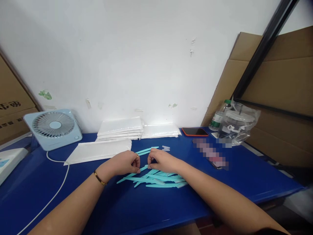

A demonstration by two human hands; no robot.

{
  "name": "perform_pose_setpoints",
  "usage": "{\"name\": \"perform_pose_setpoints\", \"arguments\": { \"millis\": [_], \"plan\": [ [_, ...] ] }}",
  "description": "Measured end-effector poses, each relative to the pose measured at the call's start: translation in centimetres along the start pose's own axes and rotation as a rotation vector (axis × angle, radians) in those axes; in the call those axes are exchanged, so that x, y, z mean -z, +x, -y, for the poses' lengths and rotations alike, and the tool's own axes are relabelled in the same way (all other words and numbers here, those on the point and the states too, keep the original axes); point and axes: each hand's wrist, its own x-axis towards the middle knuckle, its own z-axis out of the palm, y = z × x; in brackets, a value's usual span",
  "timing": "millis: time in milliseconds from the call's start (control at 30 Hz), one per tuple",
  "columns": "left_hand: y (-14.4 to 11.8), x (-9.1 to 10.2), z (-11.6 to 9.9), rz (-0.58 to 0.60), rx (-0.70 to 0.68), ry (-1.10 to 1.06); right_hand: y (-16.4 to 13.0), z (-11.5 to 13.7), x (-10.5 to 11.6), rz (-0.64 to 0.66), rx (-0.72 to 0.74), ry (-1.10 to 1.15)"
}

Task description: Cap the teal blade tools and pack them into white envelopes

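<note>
My left hand point(124, 163) is closed, its thumb and fingertips pinched on a slim turquoise eyebrow razor point(144, 168). The fingers of my right hand point(165, 160) are curled in at the end of the same razor, partly hiding it. Below both hands lies a loose pile of similar turquoise razors point(156, 179), some covered by my right wrist. Two more razors point(144, 151) rest side by side just beyond my hands. To their right are small clear plastic caps point(165, 148).
White packets point(119, 129) are stacked against the wall, with a flat one point(102, 150) in front. A blue fan point(55, 127) with a white cable stands left. An orange-edged phone point(195, 131), a bottle point(216, 119) and a bagged cup point(237, 125) sit right, beside cardboard point(288, 78).
</note>
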Motion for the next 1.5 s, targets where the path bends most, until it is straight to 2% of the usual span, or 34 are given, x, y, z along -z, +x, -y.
{"name": "perform_pose_setpoints", "arguments": {
  "millis": [200, 267, 367, 467, 533, 633, 733, 900, 1067, 1167, 1267, 1367, 1500],
  "plan": [
    [1.9, -1.1, -1.1, -0.225, 0.004, 0.165, -0.4, -3.3, 1.4, -0.049, -0.034, 0.015],
    [2.3, -1.2, -1.1, -0.254, 0.010, 0.193, -0.7, -4.9, 1.9, -0.063, -0.051, 0.031],
    [2.8, -1.1, -0.4, -0.267, 0.035, 0.160, -1.2, -6.8, 2.8, -0.114, -0.156, 0.086],
    [2.9, -1.1, 0.2, -0.350, 0.041, 0.139, -1.7, -7.0, 3.5, -0.225, -0.191, 0.104],
    [2.8, -1.2, 0.1, -0.386, 0.021, 0.129, -2.0, -6.3, 3.7, -0.218, -0.126, 0.103],
    [2.3, -1.3, -0.7, -0.311, -0.008, 0.061, -2.2, -4.9, 3.3, -0.063, -0.003, 0.089],
    [1.9, -1.6, -1.8, -0.216, -0.025, -0.007, -1.9, -4.1, 2.5, 0.037, 0.047, 0.037],
    [2.2, -2.0, -2.2, -0.173, -0.043, 0.000, -1.3, -4.3, 1.6, 0.027, 0.028, 0.053],
    [2.7, -1.5, -0.5, -0.244, 0.042, 0.066, -1.5, -5.9, 2.9, -0.107, -0.096, 0.084],
    [2.6, -1.2, 0.1, -0.326, 0.071, 0.069, -2.1, -6.3, 4.0, -0.180, -0.152, 0.080],
    [2.3, -1.1, -0.4, -0.369, 0.054, 0.071, -2.6, -5.5, 4.2, -0.054, -0.028, 0.095],
    [1.8, -1.4, -1.7, -0.252, 0.010, 0.034, -2.6, -4.4, 3.6, 0.084, 0.077, 0.061],
    [1.5, -1.8, -2.6, -0.151, -0.036, 0.006, -2.3, -3.9, 2.9, 0.105, 0.079, 0.026]
  ]
}}
